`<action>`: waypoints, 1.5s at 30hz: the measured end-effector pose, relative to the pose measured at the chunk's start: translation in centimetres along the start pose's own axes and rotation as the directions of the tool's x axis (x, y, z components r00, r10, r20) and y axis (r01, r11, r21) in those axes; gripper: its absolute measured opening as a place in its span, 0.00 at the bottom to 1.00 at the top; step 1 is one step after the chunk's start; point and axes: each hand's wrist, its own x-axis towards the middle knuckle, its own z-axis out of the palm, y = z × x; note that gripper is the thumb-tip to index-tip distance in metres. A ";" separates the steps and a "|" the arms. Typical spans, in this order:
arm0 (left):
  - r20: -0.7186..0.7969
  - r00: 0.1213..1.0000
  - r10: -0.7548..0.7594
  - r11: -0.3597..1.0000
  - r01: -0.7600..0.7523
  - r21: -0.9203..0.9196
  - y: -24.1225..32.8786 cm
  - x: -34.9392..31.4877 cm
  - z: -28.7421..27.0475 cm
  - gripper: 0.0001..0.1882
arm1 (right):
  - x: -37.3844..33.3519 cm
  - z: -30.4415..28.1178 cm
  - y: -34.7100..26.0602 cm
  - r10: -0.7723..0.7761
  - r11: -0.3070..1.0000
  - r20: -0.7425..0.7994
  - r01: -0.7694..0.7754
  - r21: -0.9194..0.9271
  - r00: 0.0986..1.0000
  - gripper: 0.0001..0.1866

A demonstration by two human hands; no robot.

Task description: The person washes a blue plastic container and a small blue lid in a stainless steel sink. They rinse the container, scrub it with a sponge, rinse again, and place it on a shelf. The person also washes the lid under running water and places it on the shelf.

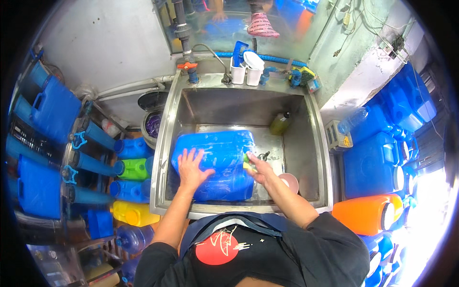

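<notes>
A big blue plastic jerrycan lies on its side in the metal sink, with whitish suds on its upper face. My left hand rests on its left part, fingers spread flat. At the can's right end my right hand grips a green and yellow sponge, pressed to the blue plastic. Just beyond that hand, a small dark object lies on the sink floor. A pinkish bowl sits to the right, partly hidden by my right forearm.
A greenish bottle stands in the sink's back right corner. White holders with brushes sit on the back ledge beside a blue tap. Blue jerrycans and an orange one crowd the right; more containers line the left.
</notes>
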 end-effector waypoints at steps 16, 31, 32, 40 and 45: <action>-0.108 0.990 -0.085 0.960 0.053 -0.275 3.9 -1.5 2.1 0.62 | -1.6 6.9 -2.4 -0.383 -0.767 0.799 0.322 -0.555 0.463 0.23; -0.094 0.994 -0.048 0.975 0.027 -0.220 4.2 -2.4 1.7 0.63 | -2.8 3.2 -3.7 -0.548 -0.347 0.646 0.559 -0.753 0.531 0.16; -0.133 0.991 -0.006 0.979 -0.021 -0.204 4.5 -2.6 1.6 0.61 | -2.3 2.4 -6.3 -0.597 -0.298 0.551 0.477 -0.827 0.583 0.17; -0.076 0.946 0.314 0.891 -0.321 -0.320 5.9 -3.7 1.0 0.37 | 3.7 13.8 0.6 0.104 -0.269 0.957 0.934 -0.236 0.272 0.21; -0.069 0.948 0.311 0.888 -0.315 -0.335 4.8 -4.4 2.0 0.37 | 4.8 19.1 -0.6 -0.154 -0.333 0.832 0.765 -0.551 0.533 0.11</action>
